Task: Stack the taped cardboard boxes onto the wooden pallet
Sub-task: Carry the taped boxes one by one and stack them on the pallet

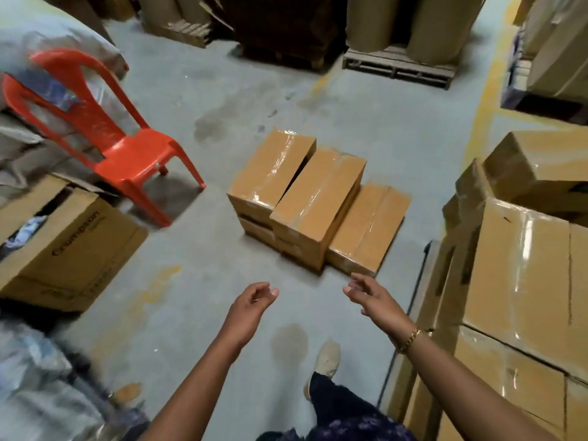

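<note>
Floor [254, 90]: grey concrete with dark stains and worn yellow paint lines. All places below are taken from the taped boxes.
Carton stack [525, 281]: right of the taped boxes and well apart from them. Large brown cartons stand in tiers with glossy tape over the seams. A dark mark on one upper carton is too small to read.
Paper rolls [439, 23]: beyond the taped boxes, upright and brown, standing on a loaded pallet [397, 70].
Open carton [63, 246]: left of the taped boxes, flaps up, with cloth showing inside. It has dark print on its side, a single word starting with "C", blurred and not legible beyond that.
Red chair [127, 148]: plastic, left of and just beyond the taped boxes, on the floor.
Taped boxes [318, 198]: mid-floor, long brown cartons sealed with clear tape. Two lie side by side on top of a lower layer, and a single low box touches their right side. No writing can be made out.
Left hand [251, 305]: on the near side of the taped boxes, short of them and in the air. The fingers are loosely curled and it holds nothing.
Right hand [370, 292]: near side, just short of the low box's near corner. The fingers reach forward, slack, and it holds nothing.
Bracelet [410, 340]: a gold chain on the right wrist.
</note>
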Motion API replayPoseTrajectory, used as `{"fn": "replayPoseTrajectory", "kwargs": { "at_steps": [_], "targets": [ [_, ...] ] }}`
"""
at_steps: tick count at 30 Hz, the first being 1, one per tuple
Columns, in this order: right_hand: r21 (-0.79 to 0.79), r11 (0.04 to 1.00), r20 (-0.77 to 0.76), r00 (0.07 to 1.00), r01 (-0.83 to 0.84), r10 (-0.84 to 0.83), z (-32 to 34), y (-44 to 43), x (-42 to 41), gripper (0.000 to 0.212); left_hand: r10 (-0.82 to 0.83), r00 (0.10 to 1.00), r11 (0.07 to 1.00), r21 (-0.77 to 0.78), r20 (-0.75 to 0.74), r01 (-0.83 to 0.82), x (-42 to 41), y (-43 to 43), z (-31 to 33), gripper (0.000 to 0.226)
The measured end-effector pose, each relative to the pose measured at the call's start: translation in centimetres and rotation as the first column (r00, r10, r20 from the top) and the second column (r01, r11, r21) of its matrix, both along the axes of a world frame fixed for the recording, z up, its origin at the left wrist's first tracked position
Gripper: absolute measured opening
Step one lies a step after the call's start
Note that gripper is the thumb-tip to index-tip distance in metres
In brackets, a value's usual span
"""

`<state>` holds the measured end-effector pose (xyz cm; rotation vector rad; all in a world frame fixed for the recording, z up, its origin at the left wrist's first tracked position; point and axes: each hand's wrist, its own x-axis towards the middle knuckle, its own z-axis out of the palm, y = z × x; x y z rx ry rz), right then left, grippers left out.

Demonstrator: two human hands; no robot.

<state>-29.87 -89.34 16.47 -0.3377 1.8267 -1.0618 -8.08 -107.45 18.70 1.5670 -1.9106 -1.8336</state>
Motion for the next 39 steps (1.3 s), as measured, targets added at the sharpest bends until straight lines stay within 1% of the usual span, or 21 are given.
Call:
{"fn": "replayPoseTrajectory", "kwargs": {
  "at_steps": [7,9,11,13,14,18,21,23,29,32,35,37,39],
  "targets": [
    [0.086,0.996,-0.010,0.999,0.033,-0.032,-0.8,-8.6,-10.9,0.047,-0.117,0.993,0.993,0.030,0.027,0.116,-12.6,-9.8,-1.3,0.042],
    [0.104,0.993,-0.004,0.999,0.048,-0.048,-1.5,-10.8,-13.2,0.049,-0.148,0.988,0.988,0.040,0.040,0.146,-15.6,-12.3,-2.0,0.044],
    [0.120,0.990,0.007,0.997,0.070,-0.072,-2.7,-13.2,-15.1,0.057,-0.184,0.981,0.982,0.047,0.057,0.182,-18.7,-15.2,-3.2,0.046],
    [0.145,0.985,0.024,0.995,0.093,-0.097,-4.2,-15.5,-16.7,0.069,-0.232,0.970,0.972,0.053,0.071,0.229,-21.6,-18.1,-5.1,0.043],
    [0.158,0.982,0.029,0.994,0.100,-0.106,-5.1,-16.8,-17.4,0.070,-0.251,0.965,0.967,0.054,0.076,0.248,-23.0,-19.7,-6.1,0.041],
    [0.239,0.962,0.073,0.986,0.131,-0.152,-9.0,-22.0,-20.2,0.057,-0.311,0.942,0.949,0.099,0.126,0.300,-28.0,-26.0,-10.8,0.048],
    [0.304,0.934,0.106,0.968,0.188,-0.229,-12.7,-26.0,-22.8,0.058,-0.373,0.911,0.925,0.144,0.174,0.351,-32.2,-31.0,-14.7,0.048],
    [0.339,0.915,0.123,0.953,0.221,-0.276,-15.9,-28.8,-24.7,0.058,-0.400,0.892,0.915,0.147,0.208,0.376,-35.3,-34.5,-17.9,0.050],
    [0.403,0.860,0.142,0.907,0.313,-0.397,-26.4,-35.8,-29.9,0.061,-0.428,0.854,0.903,0.100,0.296,0.418,-43.9,-43.2,-28.5,0.060],
    [0.429,0.823,0.095,0.887,0.372,-0.451,-31.6,-38.0,-32.1,0.066,-0.448,0.835,0.892,0.095,0.320,0.443,-47.3,-45.8,-33.7,0.070],
    [0.455,0.774,0.045,0.857,0.440,-0.513,-35.6,-39.2,-33.5,0.070,-0.469,0.817,0.873,0.035,0.334,0.487,-49.4,-47.0,-37.9,0.066],
    [0.463,0.745,0.062,0.820,0.481,-0.569,-37.5,-39.5,-33.7,0.075,-0.465,0.801,0.858,-0.031,0.377,0.513,-50.1,-47.3,-39.9,0.074],
    [0.472,0.726,0.065,0.802,0.500,-0.594,-39.3,-39.4,-33.7,0.079,-0.473,0.772,0.816,-0.120,0.426,0.566,-50.4,-47.3,-41.3,0.084]
  ]
}}
